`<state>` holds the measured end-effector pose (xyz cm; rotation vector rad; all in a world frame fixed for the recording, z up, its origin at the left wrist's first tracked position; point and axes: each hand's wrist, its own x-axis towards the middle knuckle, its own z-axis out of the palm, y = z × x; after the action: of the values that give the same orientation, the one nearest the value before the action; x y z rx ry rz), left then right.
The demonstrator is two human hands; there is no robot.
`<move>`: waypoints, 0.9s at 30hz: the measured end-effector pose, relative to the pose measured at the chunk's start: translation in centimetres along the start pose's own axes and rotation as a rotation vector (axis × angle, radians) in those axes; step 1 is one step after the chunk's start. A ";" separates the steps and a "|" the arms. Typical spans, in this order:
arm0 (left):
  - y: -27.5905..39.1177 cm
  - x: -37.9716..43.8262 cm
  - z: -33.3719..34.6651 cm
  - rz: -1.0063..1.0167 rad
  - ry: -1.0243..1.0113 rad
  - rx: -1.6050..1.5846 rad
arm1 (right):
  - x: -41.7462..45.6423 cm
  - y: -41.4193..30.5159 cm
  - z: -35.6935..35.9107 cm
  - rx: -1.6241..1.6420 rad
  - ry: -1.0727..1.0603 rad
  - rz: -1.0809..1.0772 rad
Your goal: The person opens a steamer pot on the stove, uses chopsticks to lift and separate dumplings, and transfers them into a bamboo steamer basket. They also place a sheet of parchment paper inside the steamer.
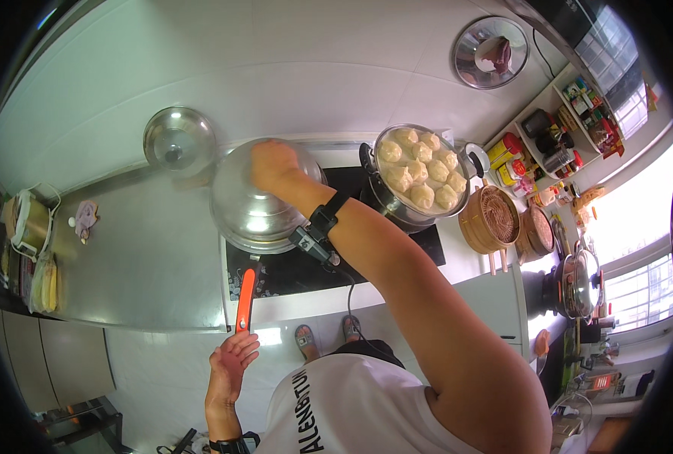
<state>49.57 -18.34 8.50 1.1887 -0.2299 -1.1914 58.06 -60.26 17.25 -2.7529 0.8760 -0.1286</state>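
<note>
My right hand (274, 164) is closed at the top of a domed metal lid (251, 218), and its knob is hidden under the fingers. The lid covers a pan on the black cooktop (336, 272). From under its front edge comes the pan's orange handle (246, 298). My left hand (234, 363) is palm up at the end of this handle, fingers spread a little; whether they touch it I cannot tell. To the right stands a steel steamer pot (396, 210) with black side handles, uncovered, holding several pleated buns (421, 196).
A metal lid (178, 139) leans on the wall at left; another lid (490, 54) is up on the wall at right. Bamboo steamers (489, 218), jars (506, 148) and a glass-lidded pot (583, 284) line the right counter. A cloth (86, 215) lies on the steel counter (143, 267).
</note>
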 end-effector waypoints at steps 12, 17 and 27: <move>1.5 2.3 2.1 -0.052 -0.137 0.073 | -12.4 2.6 -0.5 0.234 0.228 -0.333; 1.3 5.3 5.5 -0.120 -0.288 0.115 | -24.5 10.2 1.7 0.232 -0.030 -0.229; -1.8 11.2 16.5 -0.173 -0.524 0.260 | -46.3 34.2 5.1 0.158 -0.306 0.567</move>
<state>41.95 -36.79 9.44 1.1133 -0.7041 -1.6535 2.12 -59.34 3.00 -2.1970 1.4306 0.3037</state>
